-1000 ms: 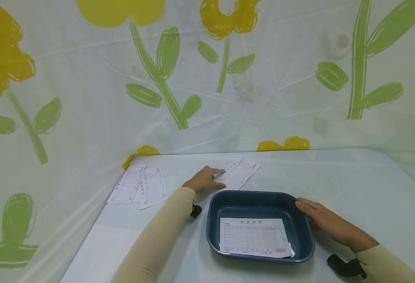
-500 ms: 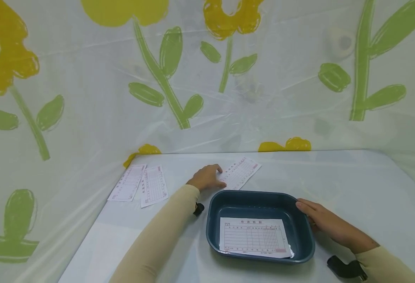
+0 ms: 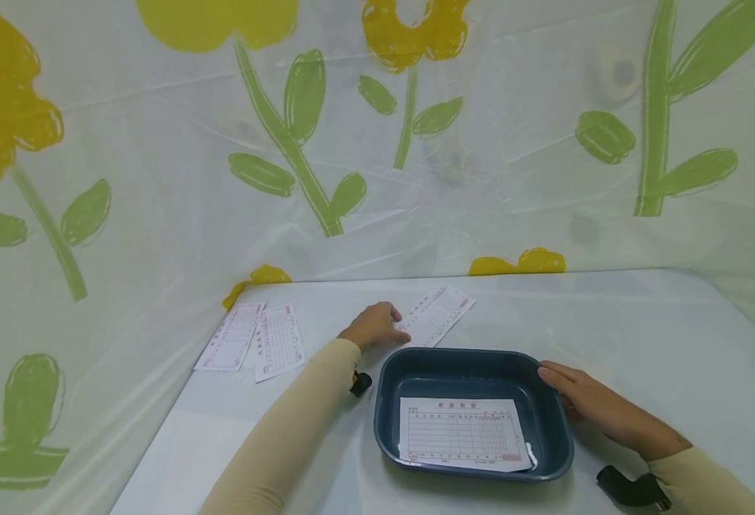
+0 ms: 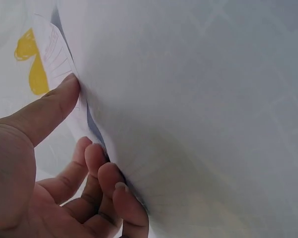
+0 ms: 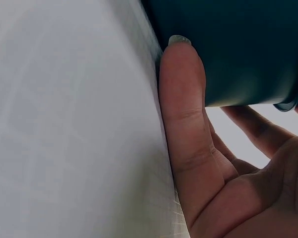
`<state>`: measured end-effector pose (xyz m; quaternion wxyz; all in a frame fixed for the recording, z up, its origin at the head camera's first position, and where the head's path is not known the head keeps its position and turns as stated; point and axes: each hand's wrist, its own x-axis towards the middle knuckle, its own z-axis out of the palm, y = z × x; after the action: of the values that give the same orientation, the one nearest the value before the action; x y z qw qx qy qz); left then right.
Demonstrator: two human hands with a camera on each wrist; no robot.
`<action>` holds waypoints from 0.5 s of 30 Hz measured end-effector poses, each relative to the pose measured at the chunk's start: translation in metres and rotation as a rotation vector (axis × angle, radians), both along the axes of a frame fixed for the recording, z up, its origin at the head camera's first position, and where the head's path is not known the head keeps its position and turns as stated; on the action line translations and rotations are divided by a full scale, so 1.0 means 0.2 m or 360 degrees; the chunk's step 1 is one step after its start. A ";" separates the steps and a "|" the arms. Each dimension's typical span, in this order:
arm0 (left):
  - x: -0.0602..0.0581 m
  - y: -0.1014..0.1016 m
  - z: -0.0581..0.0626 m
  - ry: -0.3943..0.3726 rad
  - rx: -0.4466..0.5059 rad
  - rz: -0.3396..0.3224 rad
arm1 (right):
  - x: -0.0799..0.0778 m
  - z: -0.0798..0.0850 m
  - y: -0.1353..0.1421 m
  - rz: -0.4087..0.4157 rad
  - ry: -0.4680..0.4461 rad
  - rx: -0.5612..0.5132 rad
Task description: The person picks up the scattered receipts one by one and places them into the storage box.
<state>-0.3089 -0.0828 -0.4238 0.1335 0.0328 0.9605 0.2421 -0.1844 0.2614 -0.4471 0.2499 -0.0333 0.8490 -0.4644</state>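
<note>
Paper slip (image 3: 439, 315) mid-frame looks light, limp, easily creased, best pinched by an edge; left hand (image 3: 377, 326) there, digits apart, pinch unclear; right hand (image 3: 599, 411) extended against tray (image 3: 461, 373).

A pale, creased sheet (image 3: 512, 186) fills the upper part and left side of the head view, printed with big yellow flowers and green leaves. One orange-yellow flower (image 3: 3, 121) spreads at the upper left, cut by the frame's edge; a ring-shaped flower (image 3: 386, 39) sits at top centre. A thick green stem (image 3: 654, 121) rises at the upper right. Low down, a yellow bloom (image 3: 538, 262) meets the far edge of a white bench (image 3: 648, 322), which reaches the bottom of the frame.
</note>
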 end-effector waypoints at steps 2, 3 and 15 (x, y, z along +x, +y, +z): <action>0.00 0.00 0.00 -0.0016 0.0008 0.0001 | 0.00 0.00 0.00 0.0002 -0.0001 0.0006; 0.00 0.00 0.00 -0.0023 0.0010 0.0001 | 0.00 0.00 0.00 0.0005 0.0002 0.0007; -0.02 0.00 -0.04 -0.0032 0.0014 -0.0007 | 0.00 0.00 0.00 0.0012 0.0021 0.0035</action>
<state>-0.3127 -0.0819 -0.4309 0.1436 0.0329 0.9579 0.2462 -0.1842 0.2619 -0.4473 0.2465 -0.0368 0.8555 -0.4539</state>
